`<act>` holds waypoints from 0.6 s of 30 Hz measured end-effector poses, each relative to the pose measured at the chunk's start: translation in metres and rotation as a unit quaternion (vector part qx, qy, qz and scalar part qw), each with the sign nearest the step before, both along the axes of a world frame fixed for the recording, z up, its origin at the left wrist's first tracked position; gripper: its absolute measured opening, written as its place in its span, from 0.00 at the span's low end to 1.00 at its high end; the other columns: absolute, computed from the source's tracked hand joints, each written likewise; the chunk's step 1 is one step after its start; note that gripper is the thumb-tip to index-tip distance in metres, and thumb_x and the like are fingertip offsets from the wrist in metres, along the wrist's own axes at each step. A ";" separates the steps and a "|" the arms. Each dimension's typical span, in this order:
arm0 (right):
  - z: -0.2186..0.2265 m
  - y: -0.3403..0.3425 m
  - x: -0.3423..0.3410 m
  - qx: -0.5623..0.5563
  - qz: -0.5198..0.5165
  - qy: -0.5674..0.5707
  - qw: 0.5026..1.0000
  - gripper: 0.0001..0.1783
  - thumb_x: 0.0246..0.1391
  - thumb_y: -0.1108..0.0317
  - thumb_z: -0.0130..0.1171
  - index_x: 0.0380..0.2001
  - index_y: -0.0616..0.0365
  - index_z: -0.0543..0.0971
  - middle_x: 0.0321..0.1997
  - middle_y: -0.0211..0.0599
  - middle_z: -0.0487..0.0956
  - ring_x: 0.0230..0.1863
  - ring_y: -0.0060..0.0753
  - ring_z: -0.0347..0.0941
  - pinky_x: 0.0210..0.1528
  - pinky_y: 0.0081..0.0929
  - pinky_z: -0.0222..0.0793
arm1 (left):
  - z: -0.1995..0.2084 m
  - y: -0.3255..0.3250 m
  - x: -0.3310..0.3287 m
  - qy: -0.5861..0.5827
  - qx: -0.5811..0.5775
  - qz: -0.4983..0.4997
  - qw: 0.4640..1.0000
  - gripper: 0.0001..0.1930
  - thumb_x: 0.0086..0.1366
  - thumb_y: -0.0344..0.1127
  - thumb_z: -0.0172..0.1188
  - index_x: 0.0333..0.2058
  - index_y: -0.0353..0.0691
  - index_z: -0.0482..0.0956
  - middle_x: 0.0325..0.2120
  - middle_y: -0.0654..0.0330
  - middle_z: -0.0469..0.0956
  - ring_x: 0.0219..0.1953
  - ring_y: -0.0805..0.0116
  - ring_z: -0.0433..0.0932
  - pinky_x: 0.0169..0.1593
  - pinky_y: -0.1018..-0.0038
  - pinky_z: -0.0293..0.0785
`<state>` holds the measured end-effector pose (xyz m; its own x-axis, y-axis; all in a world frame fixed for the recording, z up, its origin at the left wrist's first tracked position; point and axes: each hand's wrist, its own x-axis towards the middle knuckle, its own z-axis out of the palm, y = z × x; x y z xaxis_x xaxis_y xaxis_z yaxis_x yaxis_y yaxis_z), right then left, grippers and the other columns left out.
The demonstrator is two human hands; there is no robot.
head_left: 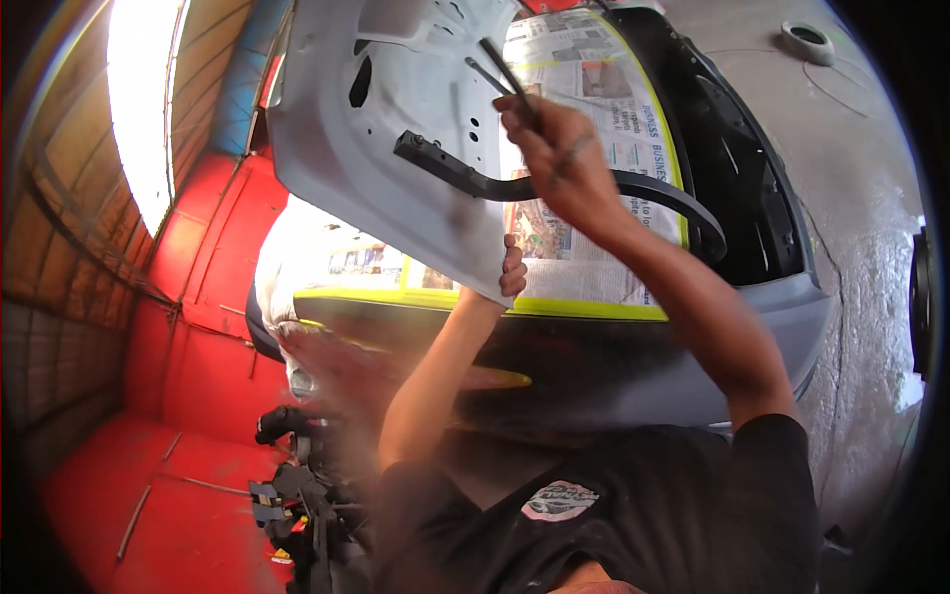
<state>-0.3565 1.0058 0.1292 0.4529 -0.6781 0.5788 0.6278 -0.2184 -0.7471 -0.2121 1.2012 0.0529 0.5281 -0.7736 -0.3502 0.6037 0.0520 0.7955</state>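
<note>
A grey primed car lid panel [327,148] with cut-out holes stands tilted at the upper left. My left hand [512,272] is closed round its lower corner, fingers over the edge. A black curved hinge arm [465,181] with bolts at its end lies across the panel's inner face and bends away to the right. Above that arm, my right hand [564,163] is closed round a thin dark rod-shaped tool [505,67]. A second slim rod [485,76] shows beside it; blur hides its exact kind. Part of the hinge arm passes behind my right hand and wrist.
Newspaper [589,267] edged with yellow masking tape [594,309] covers part of the grey car body [594,366]. A black channel [727,148] runs along its right. Dark gear [307,485] stands at lower left by a red wall [208,287]. A round roll-like object [807,43] lies on the floor.
</note>
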 end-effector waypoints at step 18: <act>0.017 0.037 0.049 -0.141 -0.068 -0.028 0.987 0.15 0.54 0.64 0.66 0.42 0.61 0.83 0.33 0.46 0.78 0.34 0.49 0.77 0.37 0.39 0.70 | 0.013 -0.008 -0.015 -0.066 -0.010 -0.002 0.998 0.16 0.70 0.55 0.49 0.37 0.49 0.72 0.16 0.64 0.65 0.11 0.72 0.58 0.13 0.78 0.49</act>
